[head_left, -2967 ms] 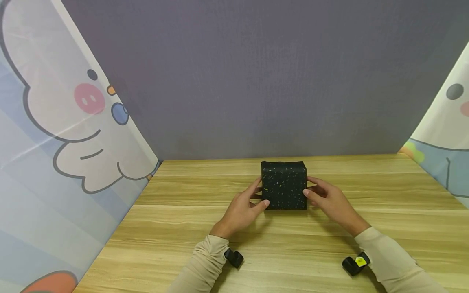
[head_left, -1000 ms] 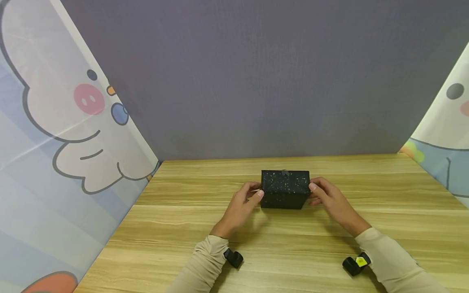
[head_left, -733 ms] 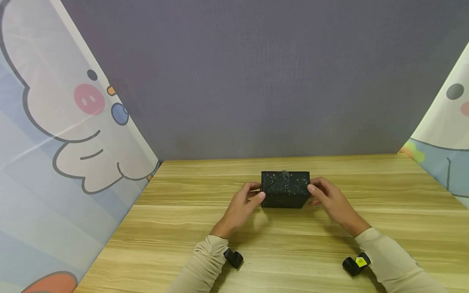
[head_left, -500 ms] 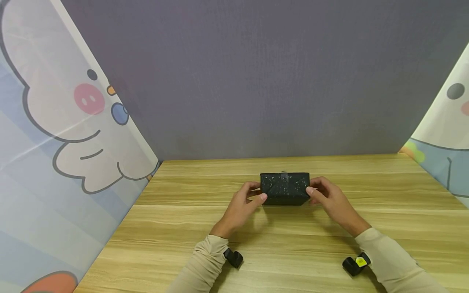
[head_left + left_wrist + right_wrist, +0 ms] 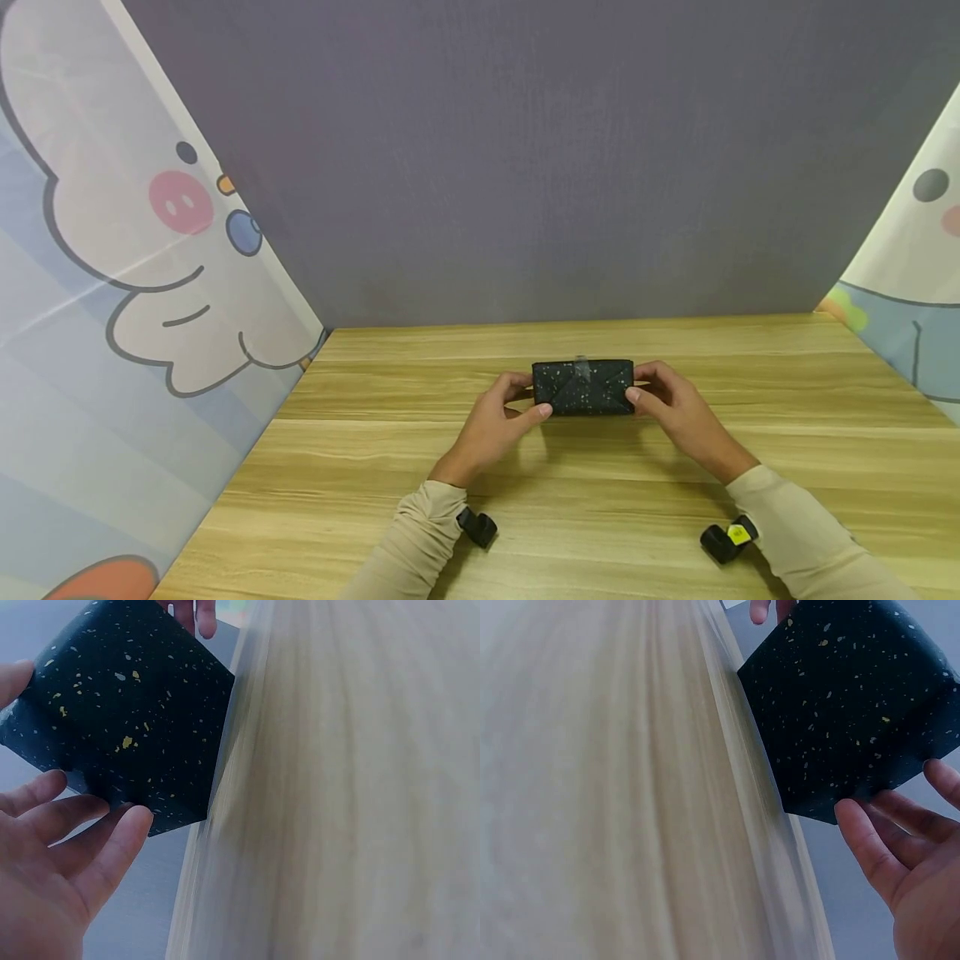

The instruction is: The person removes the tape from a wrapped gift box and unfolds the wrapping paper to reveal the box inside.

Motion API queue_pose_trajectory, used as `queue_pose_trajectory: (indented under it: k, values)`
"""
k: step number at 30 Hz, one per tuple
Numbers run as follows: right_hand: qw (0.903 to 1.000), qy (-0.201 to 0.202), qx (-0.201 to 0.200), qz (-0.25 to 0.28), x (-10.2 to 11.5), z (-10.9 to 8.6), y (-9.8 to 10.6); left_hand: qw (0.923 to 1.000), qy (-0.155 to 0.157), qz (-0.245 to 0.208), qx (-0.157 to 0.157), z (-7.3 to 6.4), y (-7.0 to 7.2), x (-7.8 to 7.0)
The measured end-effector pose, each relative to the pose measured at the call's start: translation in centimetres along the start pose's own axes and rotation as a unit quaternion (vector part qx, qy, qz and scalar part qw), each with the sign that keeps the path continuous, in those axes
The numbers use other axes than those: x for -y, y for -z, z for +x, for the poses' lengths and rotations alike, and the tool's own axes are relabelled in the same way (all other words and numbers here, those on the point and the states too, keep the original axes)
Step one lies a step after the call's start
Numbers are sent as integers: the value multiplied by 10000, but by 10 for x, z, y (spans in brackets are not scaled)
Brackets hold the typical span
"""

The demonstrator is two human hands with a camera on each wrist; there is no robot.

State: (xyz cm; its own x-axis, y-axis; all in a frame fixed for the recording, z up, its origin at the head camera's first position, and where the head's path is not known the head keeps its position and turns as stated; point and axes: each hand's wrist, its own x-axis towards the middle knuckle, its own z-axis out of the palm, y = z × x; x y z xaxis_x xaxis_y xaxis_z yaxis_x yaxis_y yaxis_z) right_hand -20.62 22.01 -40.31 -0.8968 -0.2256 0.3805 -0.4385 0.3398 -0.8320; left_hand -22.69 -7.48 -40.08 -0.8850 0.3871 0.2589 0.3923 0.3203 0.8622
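Observation:
A box wrapped in black paper with white and gold flecks [image 5: 581, 396] is held between both hands over the table. Its narrow end, with triangular folds and a strip of clear tape [image 5: 582, 367] at the upper edge, faces the head camera. At the left side my left hand [image 5: 487, 429] grips it, thumb on the near lower corner and fingers along the side. My right hand [image 5: 684, 417] holds the opposite side likewise, its thumb on the near face. Both wrist views show a broad speckled face of the box [image 5: 142, 712], a lower corner close to the tabletop.
A wood-grain table [image 5: 375, 392] lies beneath the arms, backed by a grey-purple panel [image 5: 555, 167]. Cartoon-printed sheets [image 5: 150, 250] stand at the left and right. Each beige sleeve carries a black wrist device, the left one [image 5: 477, 528] without the yellow label seen on the right [image 5: 729, 540].
The box has been tipped toward me: a broad face showed first, then the taped end came round to face the head camera. Both hands stay at its sides, thumbs shifting slightly.

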Motion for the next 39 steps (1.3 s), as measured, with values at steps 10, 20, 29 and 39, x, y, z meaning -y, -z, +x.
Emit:
queue_pose_trajectory:
  k: [10, 20, 29, 39]
  values:
    - [10000, 22, -48, 32, -1, 0, -1, 10000, -75, 25, 4, 0, -1, 0]
    - [9994, 203, 12, 294, -1, 0, -1, 9992, 341, -173, 152, -3, -2, 0]
    - [9987, 363, 73, 348, -2, 0, -1, 9997, 2, -82, 225, -1, -3, 0]
    - [9987, 285, 204, 367, -2, -1, 0, 9981, -282, 358, 403, -3, -2, -1]
